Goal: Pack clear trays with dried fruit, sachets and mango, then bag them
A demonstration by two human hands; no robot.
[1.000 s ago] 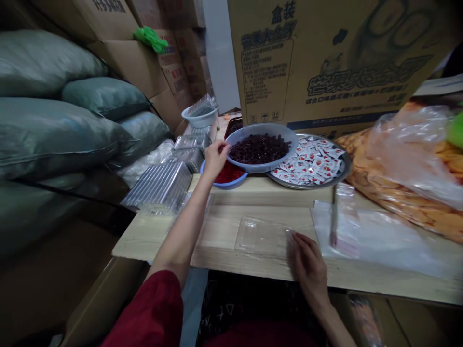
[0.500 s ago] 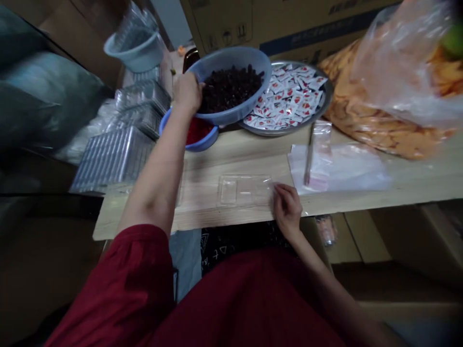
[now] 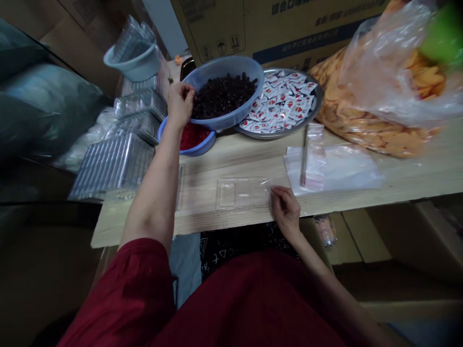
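My left hand (image 3: pixel 180 105) is at the left rim of a blue plastic basin (image 3: pixel 231 120) heaped with small dark, raisin-like pieces (image 3: pixel 224 96). Its thumb and fingers are pinched together; anything between them is too small to make out. Under that hand, a smaller blue bowl (image 3: pixel 207 146) of red pieces (image 3: pixel 191 137) is partly covered by the big basin. My right hand (image 3: pixel 286 208) rests at the table's front edge, its fingers closed on the right end of a clear plastic clamshell box (image 3: pixel 248 193) that lies flat on the wood.
Stacks of clear plastic boxes (image 3: pixel 112 161) stand left, below a pale bowl (image 3: pixel 135 65). A metal tray of small white-and-red sachets (image 3: pixel 285 103) sits right of the basin. Farther right are thin plastic bags (image 3: pixel 347 168) and a big bag of orange slices (image 3: pixel 361 113). A carton (image 3: pixel 275 24) stands behind.
The left hand has drawn back slightly from the dark pieces toward the basin's rim, its fingers now showing pinched. The right hand stays at the clear box. The camera view has shifted a little.
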